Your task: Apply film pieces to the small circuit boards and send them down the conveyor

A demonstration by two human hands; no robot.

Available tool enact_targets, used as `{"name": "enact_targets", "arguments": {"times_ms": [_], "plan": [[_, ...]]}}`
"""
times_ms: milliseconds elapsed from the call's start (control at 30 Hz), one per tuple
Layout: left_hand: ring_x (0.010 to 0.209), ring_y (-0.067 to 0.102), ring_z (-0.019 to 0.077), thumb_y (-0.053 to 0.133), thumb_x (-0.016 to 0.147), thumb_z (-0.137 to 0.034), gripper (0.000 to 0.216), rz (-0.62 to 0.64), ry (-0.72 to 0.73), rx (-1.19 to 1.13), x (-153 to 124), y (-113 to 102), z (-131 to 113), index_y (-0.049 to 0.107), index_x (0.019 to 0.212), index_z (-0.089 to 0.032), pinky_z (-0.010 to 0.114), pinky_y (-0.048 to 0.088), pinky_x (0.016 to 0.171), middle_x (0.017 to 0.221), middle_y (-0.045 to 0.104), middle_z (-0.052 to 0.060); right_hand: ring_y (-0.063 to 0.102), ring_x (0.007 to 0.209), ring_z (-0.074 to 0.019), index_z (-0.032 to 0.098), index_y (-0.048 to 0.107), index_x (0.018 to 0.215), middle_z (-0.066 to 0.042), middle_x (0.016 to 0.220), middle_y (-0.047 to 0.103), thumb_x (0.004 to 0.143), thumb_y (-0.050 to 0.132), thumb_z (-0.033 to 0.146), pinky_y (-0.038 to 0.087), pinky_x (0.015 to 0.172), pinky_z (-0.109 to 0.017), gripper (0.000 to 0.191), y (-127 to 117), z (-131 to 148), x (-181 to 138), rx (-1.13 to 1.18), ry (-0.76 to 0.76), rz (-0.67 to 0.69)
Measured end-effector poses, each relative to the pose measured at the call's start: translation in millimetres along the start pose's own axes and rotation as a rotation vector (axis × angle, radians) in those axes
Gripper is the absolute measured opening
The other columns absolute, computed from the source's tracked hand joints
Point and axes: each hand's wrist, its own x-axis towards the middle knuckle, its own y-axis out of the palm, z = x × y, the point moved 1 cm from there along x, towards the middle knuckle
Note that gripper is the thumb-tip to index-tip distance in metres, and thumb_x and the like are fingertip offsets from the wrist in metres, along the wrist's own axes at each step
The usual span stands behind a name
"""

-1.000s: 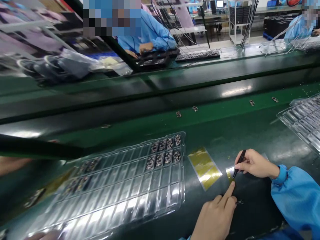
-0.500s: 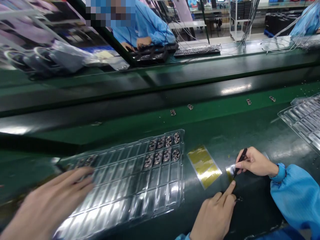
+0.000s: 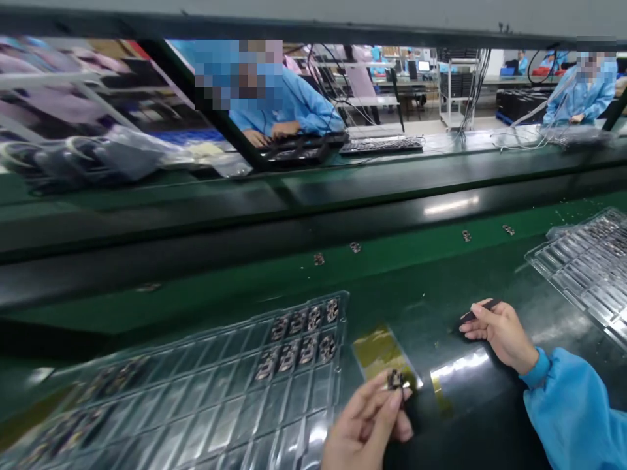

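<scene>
One small part: a dark little component (image 3: 394, 378) sits pinched at the fingertips of the left hand (image 3: 365, 424), lifted above the dark green bench (image 3: 431, 287), in front of the yellow sheet.
Left hand: low in the view, fingers closed narrowly on the component, thumb and forefinger meeting at its edges.
Right hand: the right hand (image 3: 497, 326) rests on the bench to the right, fingers curled around black tweezers (image 3: 477, 312) whose tip points left; a blue sleeve (image 3: 573, 411) covers the wrist and forearm.
Yellow sheet: a yellowish film sheet (image 3: 377, 349) lies flat on the bench just beyond the component, between the clear tray and the right hand.
Shiny strip: a smaller glossy strip (image 3: 458, 369) lies beside the yellow sheet, close under the right hand.
Clear tray: a long clear plastic tray (image 3: 196, 405) with rows of pockets lies to the left; a cluster of dark parts (image 3: 304, 336) fills pockets near its far right corner.
Second tray: another clear tray (image 3: 582, 267) lies at the right edge, well apart from the hands.
Loose parts: a few small pieces (image 3: 355, 247) lie on the green strip farther back.
Background: people in blue coats work at the far bench; a keyboard (image 3: 382, 145) lies there.
</scene>
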Motion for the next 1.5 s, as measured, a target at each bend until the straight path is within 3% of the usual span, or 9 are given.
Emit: {"name": "enact_targets", "arguments": {"times_ms": [67, 133, 300, 433, 667, 1233, 1500], "plan": [[0.050, 0.059, 0.0128, 0.072, 0.059, -0.037, 0.050, -0.040, -0.121, -0.170, 8.2, 13.6, 1.4, 0.053, 0.102, -0.019, 0.025, 0.049, 0.051, 0.070, 0.067, 0.003, 0.067, 0.061, -0.0205, 0.013, 0.057, 0.073, -0.006, 0.067, 0.068, 0.062, 0.076, 0.037, 0.052, 0.048, -0.023, 0.032, 8.0, -4.0, -8.7, 0.041, -0.053, -0.038], [0.056, 0.063, 0.0148, 0.074, 0.058, -0.034, 0.050, -0.028, -0.207, -0.254, 15.5, 28.4, 4.4, 0.050, 0.099, -0.017, 0.025, 0.050, 0.052, 0.077, 0.068, 0.006, 0.067, 0.064, -0.0211, 0.014, 0.057, 0.075, -0.007, 0.070, 0.068, 0.064, 0.075, 0.037, 0.053, 0.051, -0.024, 0.031, 17.5, -10.9, -18.7, 0.057, -0.100, -0.057], [0.062, 0.065, 0.0170, 0.071, 0.063, -0.031, 0.041, 0.009, -0.221, -0.327, 23.6, 45.8, 13.2, 0.046, 0.093, -0.017, 0.024, 0.050, 0.053, 0.075, 0.068, 0.006, 0.067, 0.071, -0.0222, 0.015, 0.057, 0.078, -0.007, 0.076, 0.069, 0.069, 0.072, 0.038, 0.056, 0.060, -0.028, 0.029, 32.6, -29.9, -31.4, 0.002, -0.149, -0.063], [0.061, 0.066, 0.0177, 0.073, 0.060, -0.030, 0.050, 0.003, -0.193, -0.335, 22.6, 46.0, 15.2, 0.046, 0.100, -0.015, 0.024, 0.051, 0.056, 0.069, 0.068, 0.005, 0.067, 0.074, -0.0224, 0.014, 0.058, 0.080, -0.007, 0.078, 0.068, 0.071, 0.070, 0.039, 0.057, 0.065, -0.031, 0.029, 33.4, -38.9, -30.0, -0.059, -0.170, -0.056], [0.063, 0.066, 0.0198, 0.074, 0.058, -0.033, 0.054, -0.007, -0.181, -0.323, 21.0, 48.5, 12.2, 0.048, 0.101, -0.012, 0.026, 0.052, 0.056, 0.067, 0.068, 0.005, 0.067, 0.073, -0.0245, 0.014, 0.057, 0.080, -0.006, 0.074, 0.068, 0.072, 0.068, 0.038, 0.058, 0.060, -0.033, 0.028, 34.7, -41.9, -29.0, -0.090, -0.194, -0.023], [0.065, 0.066, 0.0193, 0.070, 0.065, -0.029, 0.047, 0.025, -0.138, -0.300, 19.9, 47.7, 12.9, 0.047, 0.102, -0.012, 0.027, 0.053, 0.059, 0.072, 0.068, 0.006, 0.067, 0.073, -0.0223, 0.014, 0.057, 0.081, -0.007, 0.077, 0.068, 0.075, 0.067, 0.036, 0.058, 0.061, -0.031, 0.025, 35.1, -41.9, -30.3, -0.126, -0.204, -0.023], [0.065, 0.067, 0.0219, 0.068, 0.064, -0.035, 0.045, 0.000, -0.159, -0.332, 21.5, 46.7, 14.9, 0.049, 0.099, -0.012, 0.028, 0.052, 0.056, 0.069, 0.068, 0.007, 0.066, 0.072, -0.0229, 0.014, 0.057, 0.080, -0.006, 0.075, 0.067, 0.077, 0.064, 0.037, 0.057, 0.060, -0.032, 0.024, 36.3, -39.1, -32.8, -0.183, -0.237, -0.019]]}}
